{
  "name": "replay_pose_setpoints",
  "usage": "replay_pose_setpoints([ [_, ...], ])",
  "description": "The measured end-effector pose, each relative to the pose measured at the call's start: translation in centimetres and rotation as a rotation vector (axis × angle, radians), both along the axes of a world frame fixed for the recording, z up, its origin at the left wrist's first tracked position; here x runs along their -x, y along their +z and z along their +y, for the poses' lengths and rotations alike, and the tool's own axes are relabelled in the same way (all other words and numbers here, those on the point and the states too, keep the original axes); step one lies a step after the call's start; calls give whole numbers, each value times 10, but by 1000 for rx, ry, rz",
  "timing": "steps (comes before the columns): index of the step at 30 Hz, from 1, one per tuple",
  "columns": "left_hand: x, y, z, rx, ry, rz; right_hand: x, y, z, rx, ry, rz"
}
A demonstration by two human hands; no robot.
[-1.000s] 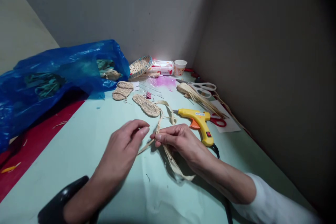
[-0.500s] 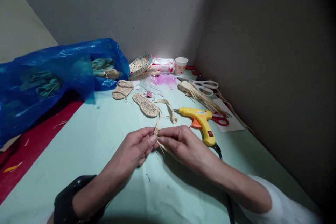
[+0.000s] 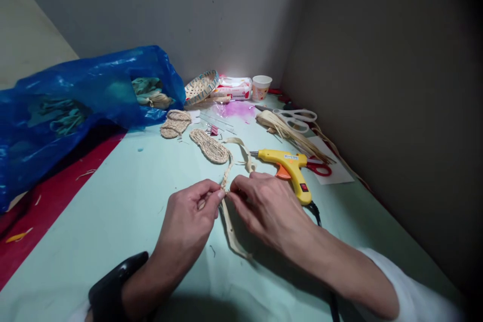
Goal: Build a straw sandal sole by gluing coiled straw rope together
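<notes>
A thin braid [image 3: 226, 173] of pale straw-like fibre runs down from a coiled, sole-shaped woven piece [image 3: 209, 146]. My left hand [image 3: 194, 211] pinches the braid's near end between thumb and index finger. Close against it on the right, my right hand [image 3: 260, 204] has its fingertips drawn together at the same spot; what lies between them is mostly hidden. A loose flat strand [image 3: 229, 226] hangs from the pinch toward me and rests on the table. Another curled strip [image 3: 243, 151] lies beyond my right hand.
A yellow glue gun [image 3: 289, 161] lies right of my hands, near red-handled scissors [image 3: 320, 166]. Farther back are a fibre bundle [image 3: 283, 131], white-handled scissors [image 3: 302, 118], a paper cup [image 3: 261, 88], a basket [image 3: 202, 88] and a small woven sandal [image 3: 175, 123]. A blue plastic bag [image 3: 90, 90] fills the left.
My right hand has turned, its fingers more bent and its knuckles raised. The loose strand now shows below my hands. My left hand has shifted slightly, its grip on the braid kept.
</notes>
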State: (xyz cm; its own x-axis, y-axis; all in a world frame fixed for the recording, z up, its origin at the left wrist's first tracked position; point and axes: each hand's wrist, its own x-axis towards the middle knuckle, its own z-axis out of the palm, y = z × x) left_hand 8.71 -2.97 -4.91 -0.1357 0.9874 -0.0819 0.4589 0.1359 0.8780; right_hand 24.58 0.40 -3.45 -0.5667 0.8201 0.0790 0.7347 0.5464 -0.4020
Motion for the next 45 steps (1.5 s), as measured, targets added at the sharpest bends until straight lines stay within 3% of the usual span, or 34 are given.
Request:
replay_pose_setpoints([
  [7,-2,2,-2,-29,62,-126,12,-14,-20,-75,4,167],
  [14,2,-1,1,144,90,-494,25,-37,-34,-663,147,64],
  [18,5,-2,2,181,105,-640,23,-38,-38,-708,251,-4],
  [20,6,-3,2,215,121,-725,17,-30,-36,-570,347,30],
  [22,9,-4,2,222,126,-782,9,-19,-29,-310,366,154],
  [24,11,-4,1,210,108,-799,2,-7,-17,-63,216,347],
  [27,11,-4,0,234,80,-809,-2,2,4,190,-73,521],
  [32,5,-1,0,172,12,-733,5,-5,15,646,99,608],
  [36,1,0,-2,121,-43,-715,9,-13,12,952,147,807],
  [39,3,-1,-4,115,-54,-726,8,-17,14,1056,147,841],
  [45,11,0,-8,62,-141,-680,6,-14,17,1012,109,872],
])
